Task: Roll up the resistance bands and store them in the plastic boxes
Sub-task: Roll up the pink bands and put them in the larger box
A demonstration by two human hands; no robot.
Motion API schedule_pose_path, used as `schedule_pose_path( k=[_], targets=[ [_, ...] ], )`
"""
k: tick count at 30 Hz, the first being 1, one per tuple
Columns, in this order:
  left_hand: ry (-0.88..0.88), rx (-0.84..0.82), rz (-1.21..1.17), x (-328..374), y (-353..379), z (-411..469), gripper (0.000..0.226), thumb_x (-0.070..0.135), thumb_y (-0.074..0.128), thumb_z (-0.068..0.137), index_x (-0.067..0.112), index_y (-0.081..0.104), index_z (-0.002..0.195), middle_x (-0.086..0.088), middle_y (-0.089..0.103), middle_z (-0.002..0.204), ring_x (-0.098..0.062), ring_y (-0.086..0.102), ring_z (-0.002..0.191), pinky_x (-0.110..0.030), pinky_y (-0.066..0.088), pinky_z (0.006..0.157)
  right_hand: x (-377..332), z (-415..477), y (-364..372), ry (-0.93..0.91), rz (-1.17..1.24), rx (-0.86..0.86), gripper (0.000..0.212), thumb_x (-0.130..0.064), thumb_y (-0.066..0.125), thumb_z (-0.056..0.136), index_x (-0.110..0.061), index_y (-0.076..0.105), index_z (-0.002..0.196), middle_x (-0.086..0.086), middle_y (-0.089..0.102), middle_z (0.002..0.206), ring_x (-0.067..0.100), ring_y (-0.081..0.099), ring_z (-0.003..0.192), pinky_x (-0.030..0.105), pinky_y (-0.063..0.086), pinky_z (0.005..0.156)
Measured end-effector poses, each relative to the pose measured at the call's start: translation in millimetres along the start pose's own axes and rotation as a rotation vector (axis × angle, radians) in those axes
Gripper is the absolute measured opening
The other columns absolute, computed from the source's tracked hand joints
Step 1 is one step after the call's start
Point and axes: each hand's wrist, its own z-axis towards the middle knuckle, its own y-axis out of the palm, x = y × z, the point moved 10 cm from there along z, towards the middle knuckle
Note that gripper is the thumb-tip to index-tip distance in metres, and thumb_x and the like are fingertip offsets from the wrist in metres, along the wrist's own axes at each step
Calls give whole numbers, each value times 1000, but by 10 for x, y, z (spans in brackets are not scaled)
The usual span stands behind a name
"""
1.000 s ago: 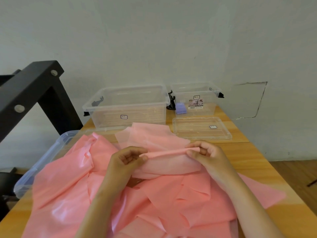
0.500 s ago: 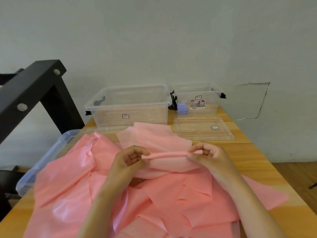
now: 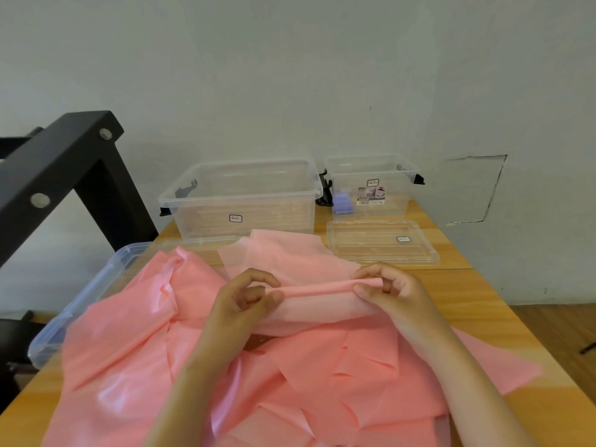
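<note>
The table [image 3: 503,317] and pink pile [image 3: 135,333] look unchanged, with the big box [image 3: 240,201] and small box [image 3: 371,188] at the back. Above the pile, the roll [image 3: 317,288] has barely thickened; my left hand [image 3: 238,304] and right hand [image 3: 390,291] pinch its ends. I'd say rolling has only begun.

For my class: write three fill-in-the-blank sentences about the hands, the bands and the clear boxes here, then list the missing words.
The left hand and the right hand pinch a rolled band coloured ____.
Of the larger box and the smaller box, the purple item lies in the ____ one.
A clear ____ lies flat on the table before the smaller box.
Missing words: pink; smaller; lid.
</note>
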Motion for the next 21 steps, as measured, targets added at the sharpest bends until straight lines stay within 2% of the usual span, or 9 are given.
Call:
schedule_pose_path(
  k=[4, 6, 9, 11, 13, 15, 17, 19, 21],
  targets=[
    [25, -11, -113, 55, 7, -4, 11, 4, 69, 73, 15, 68, 76, -1, 62, 75, -8, 54, 66, -13, 41, 57, -15, -2, 40, 32, 83, -30, 16, -16, 74, 66, -12, 70, 81, -12, 65, 70, 0, 58, 68, 9, 43, 62],
    [51, 12, -53, 66, 2, -1, 13, -4, 70, 79, 8, 66, 78, 2, 64, 73, -5, 55, 67, -11, 42, 60, -20, 4, 26, 23, 59, -9, 15, -12, 80, 69, -11, 69, 81, -10, 66, 71, 0, 59, 69, 10, 43, 64],
    [24, 26, -13, -3, -19, 22, 26, -8, 67, 80, 9, 65, 99, -5, 64, 76, -11, 57, 69, -15, 46, 63, 26, 5, 20, 43, 51, -1, 20, 2, 73, 77, -13, 70, 90, -6, 70, 78, 4, 63, 73, 14, 48, 69],
    [24, 39, 13, 6, -35, 32, 27, -10, 68, 79, 9, 66, 98, -4, 66, 78, -11, 58, 72, -15, 47, 66, 32, 4, 17, 36, -3, -1, 22, 5, 70, 79, -14, 72, 89, -7, 70, 78, 4, 63, 73, 13, 47, 68],
    [46, 34, 65, 36, -20, 22, 18, -6, 65, 83, 12, 66, 85, -2, 62, 69, -7, 52, 61, -13, 41, 55, 3, 3, 16, 12, -52, 1, 16, 2, 70, 81, -13, 73, 85, -8, 69, 76, 2, 61, 72, 11, 44, 66],
    [45, 13, 97, 46, 20, -5, 17, 4, 61, 89, 19, 63, 82, -5, 45, 56, -8, 34, 47, -18, 27, 42, -29, -10, 26, -13, -34, -7, 11, -5, 71, 83, -16, 73, 84, -4, 67, 76, 4, 58, 71, 14, 41, 65],
    [13, 9, 43, 16, 12, -19, 19, 8, 59, 91, 23, 65, 82, -2, 38, 53, -10, 29, 46, -20, 23, 40, -64, -20, 25, -23, -9, -3, 7, -14, 72, 82, -20, 74, 84, -4, 62, 70, 6, 53, 67, 17, 38, 61],
    [-21, 22, -57, 10, -14, -26, 16, 9, 66, 86, 23, 69, 79, 3, 45, 56, -7, 36, 49, -18, 27, 42, -56, -18, 5, -22, 38, 9, 12, -9, 70, 83, -20, 73, 81, -14, 61, 65, 1, 52, 62, 13, 38, 59],
    [-35, 14, -97, 16, -12, -26, 7, 15, 67, 80, 21, 70, 81, 1, 49, 61, -9, 40, 53, -20, 30, 46, -47, -19, 18, 0, 75, -8, 11, -8, 71, 82, -19, 73, 84, -14, 62, 66, -1, 55, 64, 11, 41, 61]
  ],
)
